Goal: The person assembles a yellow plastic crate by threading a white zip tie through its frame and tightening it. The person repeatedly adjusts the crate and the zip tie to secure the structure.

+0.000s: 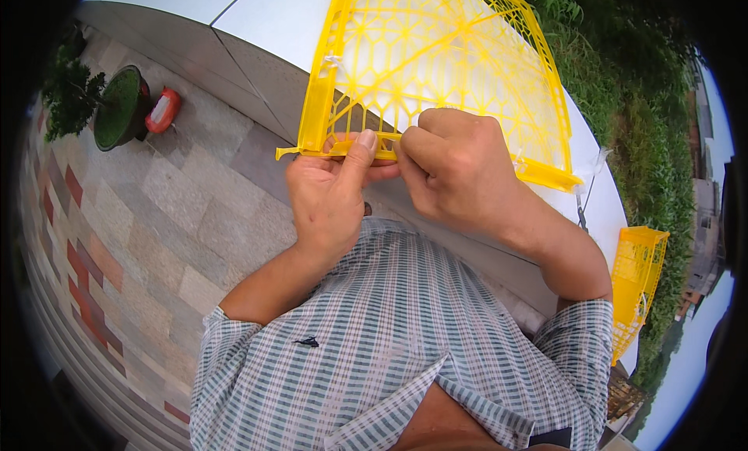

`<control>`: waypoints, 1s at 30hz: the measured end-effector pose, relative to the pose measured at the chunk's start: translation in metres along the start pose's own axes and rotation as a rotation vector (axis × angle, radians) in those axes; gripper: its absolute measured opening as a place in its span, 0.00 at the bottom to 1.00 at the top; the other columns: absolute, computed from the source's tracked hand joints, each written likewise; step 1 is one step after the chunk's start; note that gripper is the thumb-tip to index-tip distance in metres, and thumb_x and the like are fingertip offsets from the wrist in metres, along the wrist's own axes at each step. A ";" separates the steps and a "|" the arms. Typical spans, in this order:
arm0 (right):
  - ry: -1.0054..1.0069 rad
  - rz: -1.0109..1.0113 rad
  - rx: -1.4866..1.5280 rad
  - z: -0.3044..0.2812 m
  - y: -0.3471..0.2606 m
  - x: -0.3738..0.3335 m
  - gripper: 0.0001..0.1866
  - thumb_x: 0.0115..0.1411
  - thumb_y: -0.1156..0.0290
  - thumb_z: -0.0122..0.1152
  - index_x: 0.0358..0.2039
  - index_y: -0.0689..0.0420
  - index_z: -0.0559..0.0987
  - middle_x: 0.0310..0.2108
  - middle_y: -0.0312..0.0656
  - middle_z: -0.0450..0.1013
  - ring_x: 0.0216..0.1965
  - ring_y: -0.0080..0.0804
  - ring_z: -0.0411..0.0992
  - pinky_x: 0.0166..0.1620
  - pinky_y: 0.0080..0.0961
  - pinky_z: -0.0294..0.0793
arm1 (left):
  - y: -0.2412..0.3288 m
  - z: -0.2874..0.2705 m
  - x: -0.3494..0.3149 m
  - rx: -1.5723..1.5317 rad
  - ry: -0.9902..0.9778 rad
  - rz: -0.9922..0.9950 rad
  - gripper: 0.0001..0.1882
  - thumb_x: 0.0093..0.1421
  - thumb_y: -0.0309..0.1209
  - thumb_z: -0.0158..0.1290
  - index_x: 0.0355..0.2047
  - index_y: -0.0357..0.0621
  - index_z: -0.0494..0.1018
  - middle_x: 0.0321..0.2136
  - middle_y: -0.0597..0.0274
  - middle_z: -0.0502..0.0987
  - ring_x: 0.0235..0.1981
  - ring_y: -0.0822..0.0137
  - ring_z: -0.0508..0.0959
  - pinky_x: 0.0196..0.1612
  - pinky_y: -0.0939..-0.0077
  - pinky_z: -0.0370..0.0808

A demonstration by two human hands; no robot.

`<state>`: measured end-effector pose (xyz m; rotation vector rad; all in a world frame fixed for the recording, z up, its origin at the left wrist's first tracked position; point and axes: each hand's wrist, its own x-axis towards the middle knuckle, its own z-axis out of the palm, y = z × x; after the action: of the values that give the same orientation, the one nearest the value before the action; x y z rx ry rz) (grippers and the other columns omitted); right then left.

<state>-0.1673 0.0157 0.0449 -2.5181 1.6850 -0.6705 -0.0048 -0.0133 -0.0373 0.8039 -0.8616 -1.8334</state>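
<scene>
A yellow plastic lattice crate (316,112) lies on a pale ledge, its openwork face toward me and its solid rim along the near and left sides. My left hand (323,198) is closed on the near rim by the left corner, thumb on top and fingers beneath. Just right of it, my right hand (463,159) is a closed fist against the same rim. Its fingertips are turned away, so what they pinch is hidden. Small whitish ties (333,62) show at the left edge, and a dark thin piece (581,209) hangs by the right corner.
A second yellow crate (639,275) stands farther right on the white ledge (284,22). Green plants (615,84) grow beyond the ledge. Down on the paved floor (187,186) at left are a dark planter (122,108) and a red-and-white object (164,110).
</scene>
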 end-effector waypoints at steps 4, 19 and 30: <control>-0.012 0.081 0.008 0.006 -0.010 -0.004 0.06 0.48 0.76 0.65 0.25 0.59 0.75 0.20 0.45 0.74 0.23 0.47 0.76 0.25 0.44 0.74 | -0.009 0.001 -0.004 -0.159 -0.023 0.020 0.09 0.73 0.26 0.56 0.45 0.30 0.80 0.41 0.51 0.85 0.40 0.64 0.87 0.42 0.70 0.88; -0.177 0.312 0.058 -0.010 -0.015 -0.005 0.08 0.60 0.78 0.69 0.30 0.61 0.75 0.22 0.49 0.76 0.25 0.51 0.77 0.28 0.42 0.75 | -0.016 -0.009 -0.004 -0.371 -0.184 -0.131 0.11 0.70 0.21 0.56 0.50 0.28 0.79 0.47 0.48 0.84 0.48 0.59 0.84 0.55 0.61 0.83; -0.243 0.364 0.088 -0.021 -0.015 -0.004 0.07 0.60 0.80 0.67 0.34 0.62 0.75 0.22 0.52 0.75 0.25 0.55 0.77 0.28 0.42 0.73 | -0.018 -0.003 -0.004 -0.400 -0.128 -0.084 0.15 0.67 0.19 0.59 0.53 0.28 0.77 0.46 0.48 0.84 0.47 0.61 0.84 0.50 0.66 0.83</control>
<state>-0.1631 0.0293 0.0665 -2.0543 1.8995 -0.3805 -0.0087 -0.0047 -0.0530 0.4796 -0.5165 -2.0598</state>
